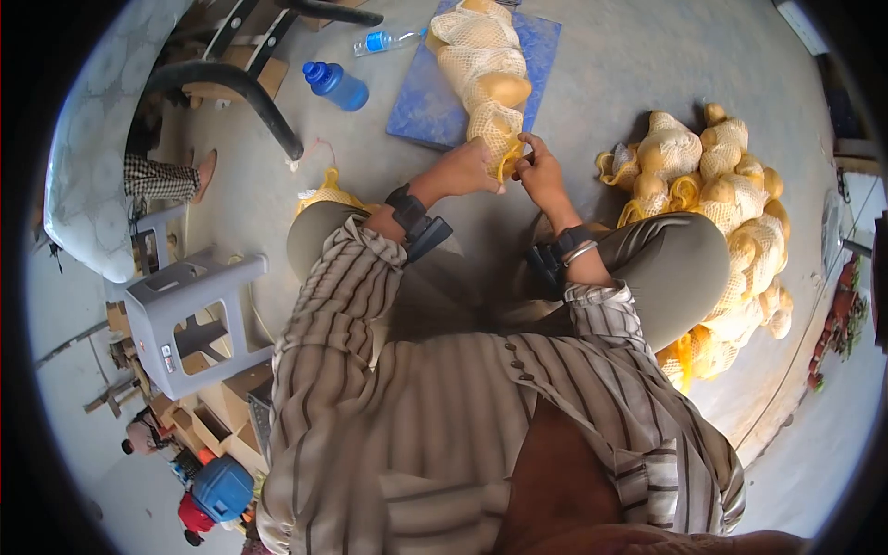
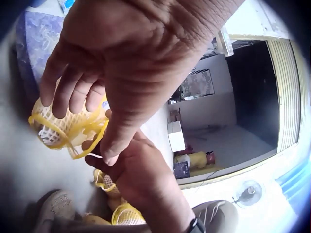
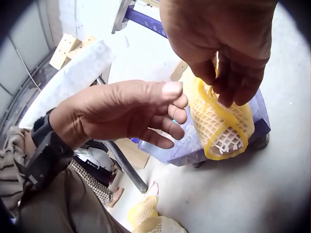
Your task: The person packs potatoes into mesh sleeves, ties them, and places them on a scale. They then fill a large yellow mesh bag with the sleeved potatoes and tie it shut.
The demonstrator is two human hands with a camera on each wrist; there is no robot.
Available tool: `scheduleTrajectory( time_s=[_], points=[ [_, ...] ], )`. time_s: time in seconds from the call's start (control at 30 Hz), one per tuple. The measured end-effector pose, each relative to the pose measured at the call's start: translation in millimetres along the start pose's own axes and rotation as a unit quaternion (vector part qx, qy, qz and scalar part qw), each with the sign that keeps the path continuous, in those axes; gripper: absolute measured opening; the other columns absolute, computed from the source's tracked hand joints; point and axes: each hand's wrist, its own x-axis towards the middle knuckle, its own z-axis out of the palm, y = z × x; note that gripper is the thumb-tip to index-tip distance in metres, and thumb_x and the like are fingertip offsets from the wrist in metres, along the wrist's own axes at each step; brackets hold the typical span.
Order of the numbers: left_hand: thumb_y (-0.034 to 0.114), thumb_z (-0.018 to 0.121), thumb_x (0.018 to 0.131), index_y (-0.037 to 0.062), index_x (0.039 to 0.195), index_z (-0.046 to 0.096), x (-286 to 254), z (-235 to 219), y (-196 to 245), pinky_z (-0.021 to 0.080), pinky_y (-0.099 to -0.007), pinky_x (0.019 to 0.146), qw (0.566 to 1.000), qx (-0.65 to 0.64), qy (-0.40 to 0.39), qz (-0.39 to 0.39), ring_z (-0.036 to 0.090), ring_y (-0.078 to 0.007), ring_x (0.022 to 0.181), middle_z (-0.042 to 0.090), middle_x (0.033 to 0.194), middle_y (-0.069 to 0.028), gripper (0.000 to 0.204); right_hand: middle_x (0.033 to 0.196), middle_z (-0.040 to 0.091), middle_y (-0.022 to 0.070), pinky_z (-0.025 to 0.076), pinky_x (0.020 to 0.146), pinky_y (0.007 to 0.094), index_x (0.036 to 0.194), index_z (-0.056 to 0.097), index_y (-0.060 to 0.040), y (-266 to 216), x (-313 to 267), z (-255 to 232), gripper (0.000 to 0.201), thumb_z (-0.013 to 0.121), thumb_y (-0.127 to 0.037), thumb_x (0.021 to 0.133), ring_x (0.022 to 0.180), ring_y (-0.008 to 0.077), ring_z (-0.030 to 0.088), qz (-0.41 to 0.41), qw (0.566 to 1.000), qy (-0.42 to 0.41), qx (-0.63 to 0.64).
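Note:
A long mesh bag (image 1: 499,90) of tan, rounded produce in white foam netting lies on a blue platform (image 1: 421,104), its yellow end toward the body. At that end, my right hand (image 1: 544,176) pinches the yellow netting; the right wrist view shows the right hand's fingers (image 3: 233,80) bent on it above the looped yellow edge (image 3: 214,151). My left hand (image 1: 467,168) is on the other side, fingers loosely extended and apart, near the netting (image 2: 73,126). Whether the left fingertips touch it, I cannot tell.
Several filled mesh bags (image 1: 731,203) are heaped by the right knee; another (image 1: 328,192) lies by the left knee. A blue bottle (image 1: 335,86) and a clear bottle (image 1: 388,42) are left of the platform. A grey stool (image 1: 194,277) and another person's leg (image 1: 162,176) are further left.

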Motion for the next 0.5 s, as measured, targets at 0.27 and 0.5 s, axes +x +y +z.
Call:
scheduleTrajectory(
  time_s=[0.27,0.5],
  points=[
    [0.027,0.074,0.077,0.0005,0.091,0.057,7.7,-11.1,8.7,0.048,-0.0377,0.07,0.984,-0.019,0.084,0.157,0.06,-0.0279,0.08,0.062,0.087,-0.0153,0.034,0.094,0.061,0.0182,0.049,0.078,0.0382,0.124,0.053,-0.0027,17.2,1.6,-16.8,0.04,0.057,-0.006,0.085,0.087,0.0324,0.06,-0.162,0.965,0.139,-0.153],
    [0.038,0.062,0.087,0.0008,0.082,0.06,-4.5,-31.7,61.0,0.045,-0.0423,0.062,0.981,-0.011,0.191,0.002,0.058,-0.0308,0.064,0.06,0.07,-0.0183,0.037,0.087,0.06,0.0245,0.044,0.075,0.0456,0.088,0.06,0.0037,-49.3,-13.4,-29.0,0.025,0.05,-0.018,0.094,0.083,0.0412,0.055,-0.158,0.977,0.145,-0.016]
  ],
)
